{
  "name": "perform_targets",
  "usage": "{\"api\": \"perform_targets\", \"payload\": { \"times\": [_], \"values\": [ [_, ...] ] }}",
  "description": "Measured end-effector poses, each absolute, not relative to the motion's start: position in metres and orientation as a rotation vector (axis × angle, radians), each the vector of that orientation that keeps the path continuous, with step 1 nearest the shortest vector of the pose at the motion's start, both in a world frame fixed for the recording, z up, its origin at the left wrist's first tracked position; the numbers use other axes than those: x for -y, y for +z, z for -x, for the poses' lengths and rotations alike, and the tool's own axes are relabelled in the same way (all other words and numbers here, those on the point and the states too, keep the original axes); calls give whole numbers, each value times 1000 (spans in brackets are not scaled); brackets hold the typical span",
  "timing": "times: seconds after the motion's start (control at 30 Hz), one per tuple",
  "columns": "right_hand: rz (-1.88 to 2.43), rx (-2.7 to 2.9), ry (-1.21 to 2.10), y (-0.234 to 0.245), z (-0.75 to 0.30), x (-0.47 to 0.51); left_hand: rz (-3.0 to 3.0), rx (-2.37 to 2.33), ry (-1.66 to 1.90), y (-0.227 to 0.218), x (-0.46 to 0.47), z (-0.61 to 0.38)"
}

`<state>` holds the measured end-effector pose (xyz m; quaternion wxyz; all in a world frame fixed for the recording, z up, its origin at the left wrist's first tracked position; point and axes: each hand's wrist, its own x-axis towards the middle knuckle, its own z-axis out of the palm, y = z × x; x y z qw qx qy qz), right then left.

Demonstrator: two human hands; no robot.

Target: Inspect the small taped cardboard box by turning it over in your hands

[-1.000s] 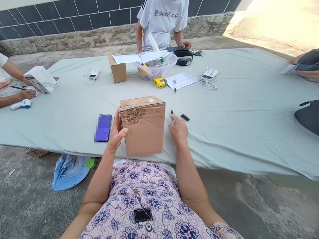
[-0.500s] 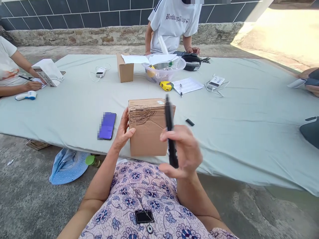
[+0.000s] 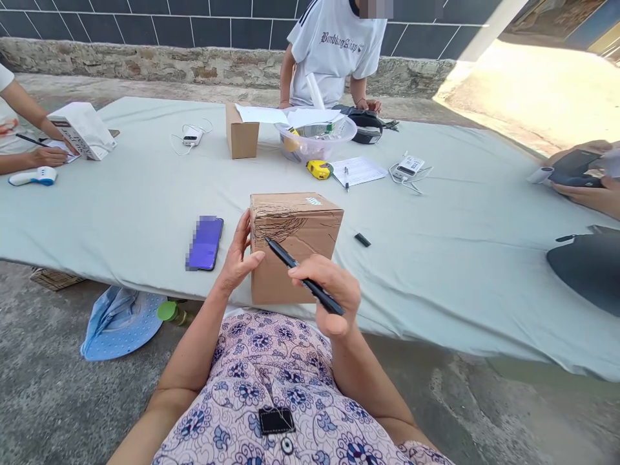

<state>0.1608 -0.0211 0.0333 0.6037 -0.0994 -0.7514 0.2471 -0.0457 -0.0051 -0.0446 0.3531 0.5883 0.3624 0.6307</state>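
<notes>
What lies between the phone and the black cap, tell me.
Head view: the left hand, the box it holds and, in front, the marker in the right hand.

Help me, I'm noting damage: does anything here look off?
Mainly the box: dense dark scribbles crowd its upper left corner, and its front looks creased, so it seems messy and worn. The cap also lies loose on the cloth, away from the marker.

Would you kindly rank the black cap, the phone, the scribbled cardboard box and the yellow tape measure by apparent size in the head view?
1. Scribbled cardboard box
2. Phone
3. Yellow tape measure
4. Black cap
</notes>
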Motion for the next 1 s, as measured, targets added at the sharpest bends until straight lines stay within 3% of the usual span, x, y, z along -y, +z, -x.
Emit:
{"api": "perform_targets", "payload": {
  "times": [0.23,0.5,0.73,0.9,1.0],
  "values": [
    [362,1433,380,41,-162,10,-1504,-941,1613,-49,6,46],
    [162,1697,688,38,-159,18,-1546,-953,1608,-45,6,47],
    [676,1154,336,24,-214,-24,-1498,-949,1602,-44,5,47],
    [1526,1678,350,-19,-226,-79,-1483,-940,1610,-41,6,48],
    [1679,1803,377,-44,-222,-97,-1458,-935,1601,-39,9,48]
  ]
}}
